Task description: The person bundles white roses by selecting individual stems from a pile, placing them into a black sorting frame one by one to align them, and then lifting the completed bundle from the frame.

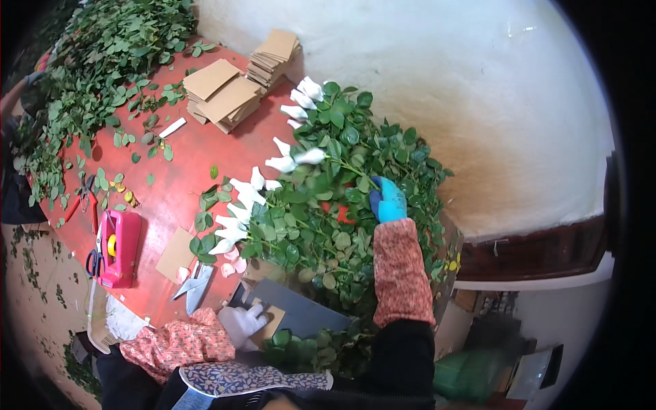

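My right hand [388, 200], in a blue glove, is closed round a leafy rose stem [352, 167]. That stem's white-wrapped bud [311, 156] points left over the pile. Under it lie several more roses with white-covered buds [246, 193] and dense green leaves. My left hand [240, 325], in a pale glove, is low at the near table edge with its fingers apart. It rests beside a small brown cardboard piece [268, 322] on a dark grey panel [294, 305]; whether it presses on the card I cannot tell. Grey-handled cutters [197, 288] lie just beyond it.
The red table [164, 198] carries stacked cardboard sheets [229, 96], a pink tape dispenser [123, 249], scissors [97, 256] and red-handled pruners [85, 201]. A large heap of leafy stems [123, 61] covers the far left, near another person's arm [20, 89]. A white wall [465, 82] stands right.
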`<state>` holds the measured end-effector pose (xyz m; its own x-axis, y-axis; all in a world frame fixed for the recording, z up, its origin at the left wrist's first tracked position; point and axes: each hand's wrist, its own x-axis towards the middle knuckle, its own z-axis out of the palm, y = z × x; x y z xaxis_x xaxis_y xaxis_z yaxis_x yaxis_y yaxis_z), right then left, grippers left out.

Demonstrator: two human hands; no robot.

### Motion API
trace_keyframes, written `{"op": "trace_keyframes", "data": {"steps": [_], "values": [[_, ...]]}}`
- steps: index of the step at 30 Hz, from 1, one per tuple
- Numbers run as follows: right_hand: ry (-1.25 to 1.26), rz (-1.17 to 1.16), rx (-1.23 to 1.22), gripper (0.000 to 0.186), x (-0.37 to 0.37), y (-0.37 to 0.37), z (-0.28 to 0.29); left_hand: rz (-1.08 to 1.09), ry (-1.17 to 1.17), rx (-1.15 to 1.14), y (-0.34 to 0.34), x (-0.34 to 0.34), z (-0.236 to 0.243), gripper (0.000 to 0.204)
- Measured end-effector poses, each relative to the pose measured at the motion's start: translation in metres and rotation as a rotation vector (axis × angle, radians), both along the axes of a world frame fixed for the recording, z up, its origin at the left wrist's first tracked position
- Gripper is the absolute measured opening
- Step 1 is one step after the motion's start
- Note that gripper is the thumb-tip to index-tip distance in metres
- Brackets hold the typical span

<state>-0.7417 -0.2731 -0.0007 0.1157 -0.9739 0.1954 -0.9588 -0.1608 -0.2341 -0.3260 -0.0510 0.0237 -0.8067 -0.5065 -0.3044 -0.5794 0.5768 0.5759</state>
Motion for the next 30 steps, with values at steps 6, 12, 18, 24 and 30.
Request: {"op": "trace_keyframes", "data": {"steps": [6,12,18,24,30], "values": [[-0.049,0.088,-0.154,0.034,0.031,0.001,0.051,0.022,0.038,0.017,0.001,0.001,0.003,0.074],[0.391,0.397,-0.047,0.040,0.062,0.062,-0.024,-0.010,-0.034,0.045,0.002,0.001,-0.004,0.086],[0.492,0.427,0.077,0.044,0.069,0.103,-0.057,0.029,0.005,0.044,0.004,0.003,-0.015,0.082],[0.512,0.415,0.210,0.051,0.069,0.098,-0.043,0.011,-0.026,0.101,0.002,0.003,-0.013,0.082],[0.410,0.339,0.109,0.057,0.067,0.088,0.011,0.016,0.003,0.111,0.004,0.004,-0.010,0.079]]}}
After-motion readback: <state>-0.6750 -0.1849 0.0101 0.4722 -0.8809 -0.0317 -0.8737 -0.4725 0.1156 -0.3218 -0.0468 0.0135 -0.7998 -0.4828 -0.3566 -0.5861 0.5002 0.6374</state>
